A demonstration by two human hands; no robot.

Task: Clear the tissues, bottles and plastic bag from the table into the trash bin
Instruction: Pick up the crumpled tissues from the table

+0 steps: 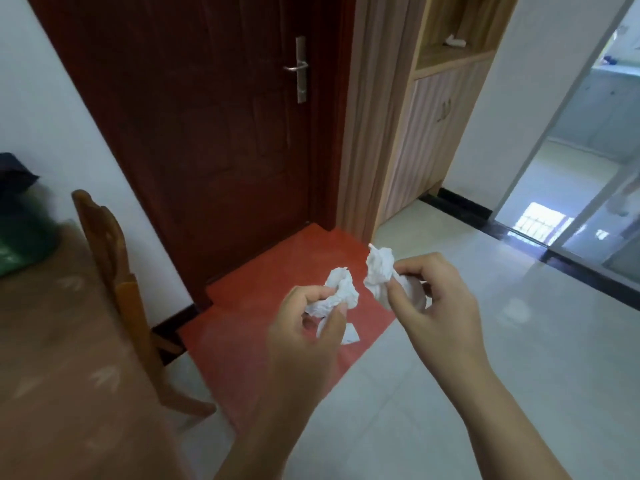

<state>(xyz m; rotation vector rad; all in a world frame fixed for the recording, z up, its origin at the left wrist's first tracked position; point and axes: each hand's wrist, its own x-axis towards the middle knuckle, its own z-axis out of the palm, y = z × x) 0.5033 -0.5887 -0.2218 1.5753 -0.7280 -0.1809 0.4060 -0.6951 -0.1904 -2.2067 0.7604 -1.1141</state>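
My left hand (308, 337) is shut on a crumpled white tissue (337, 296), held in front of me above the floor. My right hand (440, 306) grips a second crumpled white tissue (379, 271) between thumb and fingers. Both hands are close together, over the edge of a red floor mat (277, 278). The wooden table (62, 358) lies at the left, with a blurred dark green bag (24, 233) on its far end. No trash bin is in view.
A wooden chair (114, 271) stands against the table's right side. A dark red door (214, 133) is straight ahead, with a light wooden cabinet (426, 133) to its right. White tiled floor (485, 393) spreads right toward a glass sliding door (571, 150).
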